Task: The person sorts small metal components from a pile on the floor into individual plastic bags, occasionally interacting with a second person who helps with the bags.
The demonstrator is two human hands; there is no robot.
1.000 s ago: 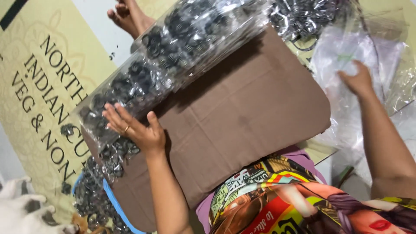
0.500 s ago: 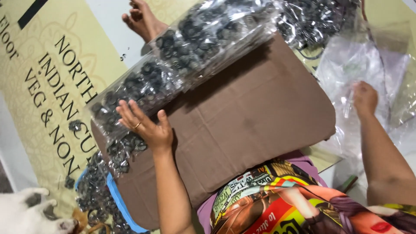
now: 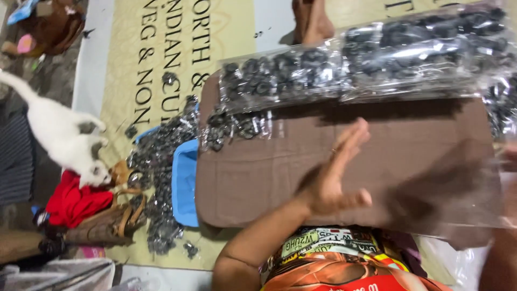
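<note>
Brown cardboard sheet under open, empty left hand; right hand blurred, cannot tell.

A white cat stands at the left beside a red cloth and a brown bag. A blue tray lies near loose dark parts on a printed yellow banner.

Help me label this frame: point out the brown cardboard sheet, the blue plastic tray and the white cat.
brown cardboard sheet (image 3: pixel 409 156), head view, bare middle of its surface.
blue plastic tray (image 3: pixel 186 186), head view, its exposed left wall.
white cat (image 3: pixel 59 132), head view, its back.
</note>
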